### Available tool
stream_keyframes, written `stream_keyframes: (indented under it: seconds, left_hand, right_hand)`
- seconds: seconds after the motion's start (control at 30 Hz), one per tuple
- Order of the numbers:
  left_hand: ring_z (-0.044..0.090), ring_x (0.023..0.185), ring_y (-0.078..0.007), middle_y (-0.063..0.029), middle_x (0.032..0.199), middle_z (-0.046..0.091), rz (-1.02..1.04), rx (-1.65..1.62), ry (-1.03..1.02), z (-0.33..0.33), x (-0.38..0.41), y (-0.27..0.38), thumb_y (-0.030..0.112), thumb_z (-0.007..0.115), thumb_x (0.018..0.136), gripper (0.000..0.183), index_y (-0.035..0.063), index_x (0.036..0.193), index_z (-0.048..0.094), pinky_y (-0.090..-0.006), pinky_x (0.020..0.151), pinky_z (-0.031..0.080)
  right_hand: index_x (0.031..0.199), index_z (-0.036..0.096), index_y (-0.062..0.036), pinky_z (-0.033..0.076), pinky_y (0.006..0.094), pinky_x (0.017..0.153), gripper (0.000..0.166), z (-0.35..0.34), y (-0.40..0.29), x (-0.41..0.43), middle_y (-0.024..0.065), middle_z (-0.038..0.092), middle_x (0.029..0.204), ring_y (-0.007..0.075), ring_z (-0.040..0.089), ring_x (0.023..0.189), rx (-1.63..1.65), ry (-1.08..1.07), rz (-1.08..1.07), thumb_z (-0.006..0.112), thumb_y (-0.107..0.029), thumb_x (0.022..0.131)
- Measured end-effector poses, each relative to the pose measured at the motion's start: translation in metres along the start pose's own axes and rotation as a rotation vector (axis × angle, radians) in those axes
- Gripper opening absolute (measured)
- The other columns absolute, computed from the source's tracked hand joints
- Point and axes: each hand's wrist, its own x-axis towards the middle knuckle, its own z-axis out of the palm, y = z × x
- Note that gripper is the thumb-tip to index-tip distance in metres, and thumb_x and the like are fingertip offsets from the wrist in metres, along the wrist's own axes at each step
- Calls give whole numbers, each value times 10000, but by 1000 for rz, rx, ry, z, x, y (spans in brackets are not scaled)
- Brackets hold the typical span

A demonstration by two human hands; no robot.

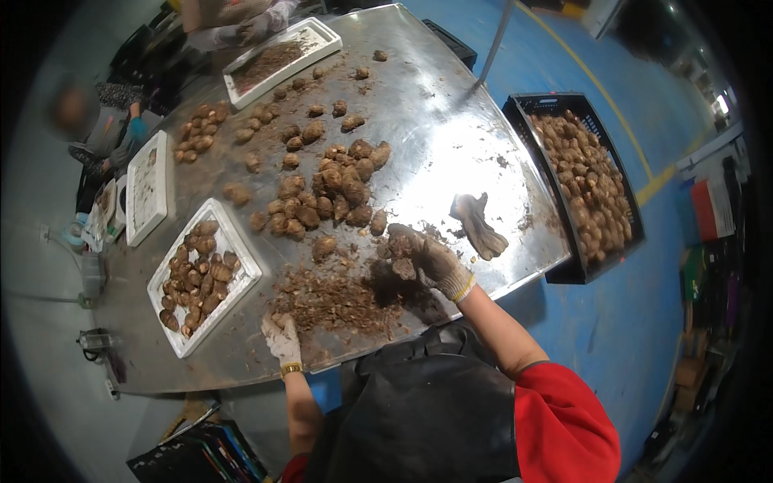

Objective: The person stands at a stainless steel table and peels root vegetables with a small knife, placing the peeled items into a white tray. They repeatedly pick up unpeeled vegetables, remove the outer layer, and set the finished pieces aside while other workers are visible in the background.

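My right hand [439, 264], in a soiled knit glove with a yellow cuff, grips a brown taro corm [400, 246] above dark soil at the table's near side. My left hand [281, 339], in a whiter glove with dirty fingertips, is at the left end of a heap of peel and root scraps [338, 302]. Its fingers are curled, and whether anything sits in them cannot be made out. Beyond both hands lies a pile of taro corms [344, 178]. A loose dirty glove [477, 226] lies to the right of my right hand.
The metal table [416, 78] carries a white foam tray of corms [253, 265] on the left and further foam trays [162, 199] [334, 41] beyond. A black crate of corms [578, 265] stands off the right edge. Two people [112, 127] [241, 27] are across the table.
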Motion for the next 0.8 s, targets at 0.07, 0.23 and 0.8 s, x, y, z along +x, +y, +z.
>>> stream_keyframes:
  seconds: [0.07, 0.23, 0.8]
  left_hand:
    - [607, 941, -360, -195, 1078, 609, 31, -39, 30, 3, -2, -6, 246, 641, 847, 510, 29, 1298, 539, -455, 844, 500]
    - [604, 936, -363, -200, 1072, 595, -7, 19, 35, 0, -2, 2, 280, 636, 862, 496, 65, 1300, 546, -471, 825, 499]
    - [589, 1012, -385, -210, 1077, 603, 16, -86, -117, -30, 2, 21, 275, 693, 846, 513, 7, 1261, 557, -470, 866, 487]
  right_hand:
    - [1502, 306, -16, 333, 332, 1094, 631, -15, 33, 9, 134, 392, 1500, 225, 430, 1310, -36, -6, 27, 455, -353, 989]
    - [1474, 353, 15, 339, 336, 1067, 647, -24, 99, 11, 172, 405, 1485, 274, 415, 1316, -12, -30, 42, 458, -345, 947]
    - [1341, 495, 15, 461, 330, 1030, 449, 65, 72, 72, 142, 570, 1332, 273, 554, 1219, -96, 110, 26, 595, -159, 939]
